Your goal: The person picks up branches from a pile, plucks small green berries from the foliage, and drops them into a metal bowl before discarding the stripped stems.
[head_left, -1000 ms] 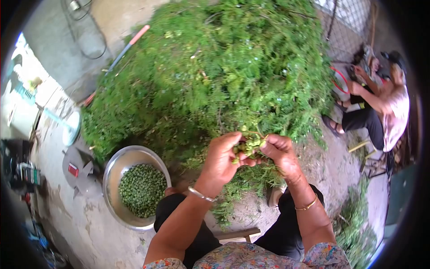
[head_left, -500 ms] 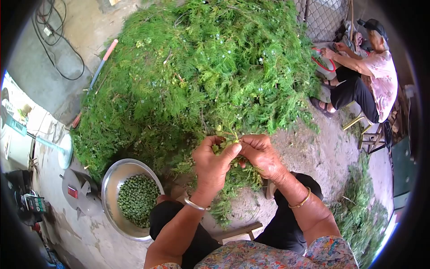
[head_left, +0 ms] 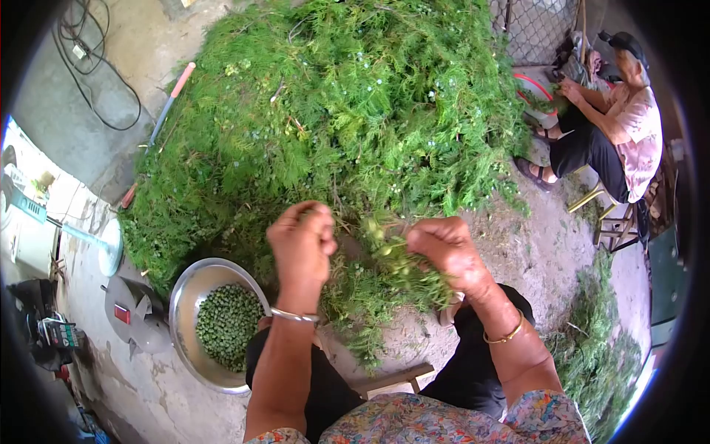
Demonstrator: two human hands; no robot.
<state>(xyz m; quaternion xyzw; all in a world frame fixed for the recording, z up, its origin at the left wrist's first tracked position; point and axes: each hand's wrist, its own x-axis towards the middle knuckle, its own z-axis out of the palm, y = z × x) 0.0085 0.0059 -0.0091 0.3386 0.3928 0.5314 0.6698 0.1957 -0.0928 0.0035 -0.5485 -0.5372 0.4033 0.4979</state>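
Evidently, the person's right hand pinches a leafy sprig right of the metal bowl, which holds green berries. Nearer the bowl, the left hand's fingers curl, blurred, any contents unclear. Left of it, a label is illegibly small.

No lettering I can read.
From my remote seat I make out no word, brand or number. Pale marks on the dark case at the left edge are too small to read, and so are any on the red packet, lower left. The white tag on the black cable, upper left, reaches me as a blur, and I cannot decipher the marks on the pale blue stand, middle left.
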